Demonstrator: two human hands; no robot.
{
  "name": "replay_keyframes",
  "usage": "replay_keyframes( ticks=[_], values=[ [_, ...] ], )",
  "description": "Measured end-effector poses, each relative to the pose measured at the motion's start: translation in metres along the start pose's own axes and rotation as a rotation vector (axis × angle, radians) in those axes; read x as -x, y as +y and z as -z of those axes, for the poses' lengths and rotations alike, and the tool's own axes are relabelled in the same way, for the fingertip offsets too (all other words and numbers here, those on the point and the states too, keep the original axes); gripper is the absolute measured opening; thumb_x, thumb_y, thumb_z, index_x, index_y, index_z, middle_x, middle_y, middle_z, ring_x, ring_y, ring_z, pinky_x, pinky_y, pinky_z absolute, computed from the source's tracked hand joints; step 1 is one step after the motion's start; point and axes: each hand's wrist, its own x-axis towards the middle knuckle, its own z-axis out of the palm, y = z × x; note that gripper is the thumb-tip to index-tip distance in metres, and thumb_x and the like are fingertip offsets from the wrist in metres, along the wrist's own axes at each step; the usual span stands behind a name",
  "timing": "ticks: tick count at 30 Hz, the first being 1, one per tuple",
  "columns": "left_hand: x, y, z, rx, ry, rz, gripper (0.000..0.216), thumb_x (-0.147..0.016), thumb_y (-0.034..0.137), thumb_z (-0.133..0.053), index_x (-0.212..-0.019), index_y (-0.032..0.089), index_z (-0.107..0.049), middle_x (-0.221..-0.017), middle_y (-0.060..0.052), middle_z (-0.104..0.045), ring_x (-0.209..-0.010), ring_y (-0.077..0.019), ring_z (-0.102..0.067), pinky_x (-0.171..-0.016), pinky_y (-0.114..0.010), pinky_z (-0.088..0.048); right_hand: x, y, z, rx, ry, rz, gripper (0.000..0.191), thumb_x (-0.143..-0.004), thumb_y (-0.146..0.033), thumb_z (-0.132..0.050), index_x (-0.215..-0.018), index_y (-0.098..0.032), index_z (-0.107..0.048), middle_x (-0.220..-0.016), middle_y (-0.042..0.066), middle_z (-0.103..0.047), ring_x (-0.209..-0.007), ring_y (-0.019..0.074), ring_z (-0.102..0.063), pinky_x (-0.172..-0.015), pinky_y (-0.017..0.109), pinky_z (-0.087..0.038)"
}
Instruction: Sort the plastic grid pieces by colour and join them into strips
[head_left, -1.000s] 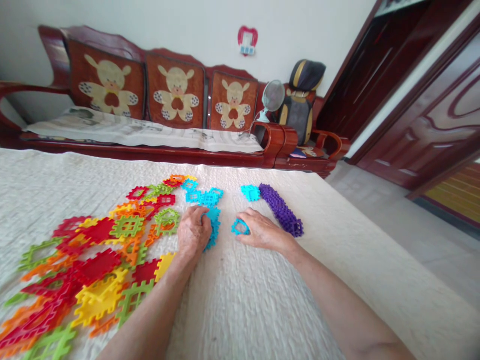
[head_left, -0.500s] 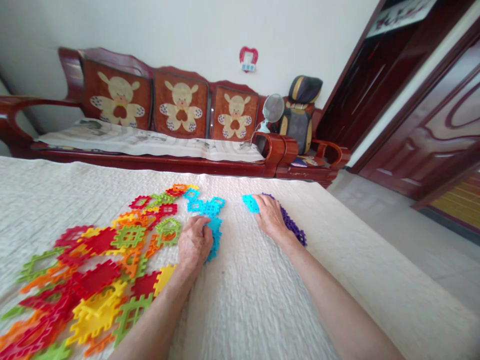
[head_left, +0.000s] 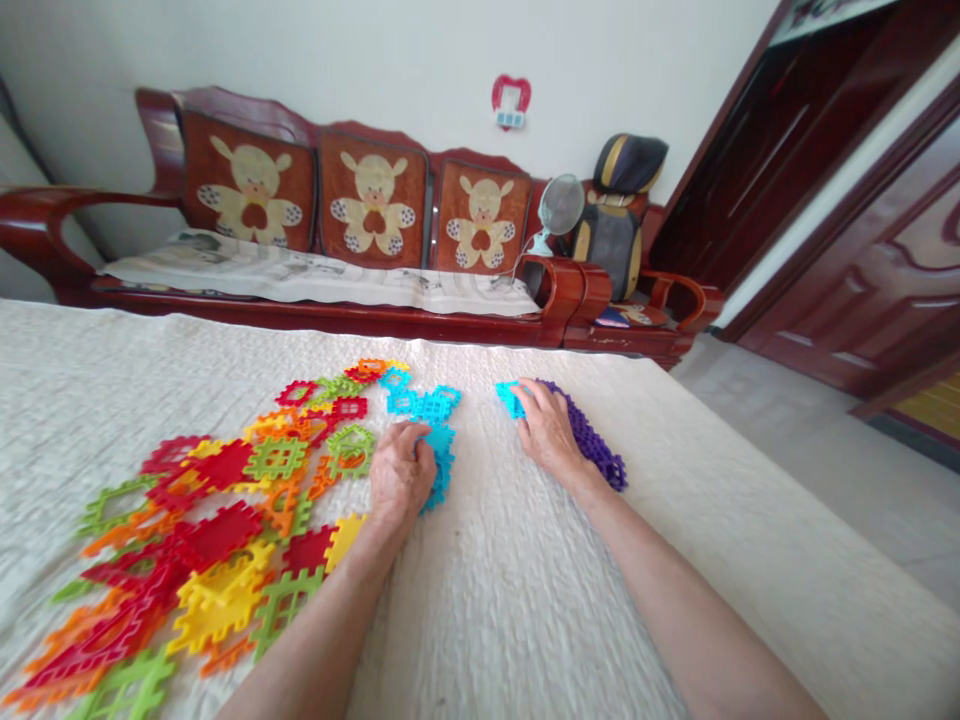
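Note:
My left hand (head_left: 401,472) rests on the cloth with curled fingers against the left side of a stack of light-blue interlocking tiles (head_left: 442,462). Its fingertips are partly hidden. More light-blue tiles (head_left: 427,404) with cut-out windows lie just beyond. To the right, my right hand (head_left: 546,428) bends its fingers over a small light-blue notched tile (head_left: 509,399), thumb tucked near its lower edge. A row of dark purple notched tiles (head_left: 592,445) lies along the outer side of that hand, partly covered by it.
A loose spread of red, yellow, orange and green notched tiles (head_left: 225,535) fills the left of the cloth-covered table (head_left: 495,610). Behind the table stands a wooden sofa (head_left: 337,300) with bear cushions. A small fan (head_left: 561,205) and a massage chair pad (head_left: 611,245) are at its right.
The view has turned a little to the left, so everything sits slightly further right. Both hands stay by the same light-blue tiles, with the right fingers shifting only slightly.

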Motion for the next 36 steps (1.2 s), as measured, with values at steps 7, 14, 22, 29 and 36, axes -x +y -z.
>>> replay_keyframes(
  ticks=[7,14,22,29,36],
  values=[
    [0.0,-0.006,-0.006,-0.018,0.083,0.043,0.034,-0.079,0.016,-0.045,-0.107,0.017,-0.064,-0.119,-0.011,-0.061,-0.114,-0.0241,-0.055,-0.098,-0.039,-0.044,0.009,-0.051,-0.025,-0.473,-0.04,0.074,0.048,-0.083,-0.023,-0.052,-0.129,-0.015,-0.041,-0.133,0.015,-0.048,-0.126,0.021,-0.043,-0.106,0.038,-0.035],
    [0.003,0.001,-0.003,-0.11,-0.152,0.039,0.036,-0.085,0.021,-0.044,-0.117,0.014,-0.058,-0.116,-0.015,-0.063,-0.114,-0.0285,-0.054,-0.097,-0.049,-0.041,0.015,-0.064,-0.03,-0.512,-0.105,0.13,0.048,-0.081,-0.024,-0.058,-0.126,-0.018,-0.045,-0.125,0.012,-0.056,-0.117,0.0232,-0.052,-0.101,0.042,-0.04],
    [-0.002,0.013,0.006,0.107,-0.321,0.097,0.038,-0.086,0.019,-0.044,-0.12,0.013,-0.059,-0.104,-0.009,-0.071,-0.096,-0.0183,-0.065,-0.089,-0.029,-0.048,0.012,-0.056,-0.035,-0.562,-0.032,0.071,0.047,-0.075,-0.018,-0.06,-0.121,-0.019,-0.051,-0.116,0.01,-0.06,-0.109,0.0232,-0.057,-0.094,0.04,-0.045],
    [-0.005,0.016,0.011,0.157,-0.376,0.109,0.034,-0.086,0.019,-0.044,-0.112,0.018,-0.066,-0.096,-0.004,-0.073,-0.082,-0.0145,-0.067,-0.08,-0.024,-0.05,0.01,-0.053,-0.026,-0.603,-0.04,0.069,0.026,-0.083,-0.022,-0.049,-0.107,-0.018,-0.059,-0.111,0.01,-0.062,-0.106,0.0205,-0.057,-0.094,0.036,-0.044],
    [-0.003,0.013,0.007,0.127,-0.356,0.066,0.032,-0.086,0.019,-0.045,-0.108,0.017,-0.068,-0.096,-0.006,-0.073,-0.088,-0.0167,-0.067,-0.085,-0.027,-0.049,0.001,-0.028,-0.011,-0.518,-0.206,-0.201,0.034,-0.084,-0.022,-0.04,-0.114,-0.016,-0.056,-0.078,0.002,-0.066,-0.071,0.0169,-0.06,-0.069,0.027,-0.046]
  ],
)
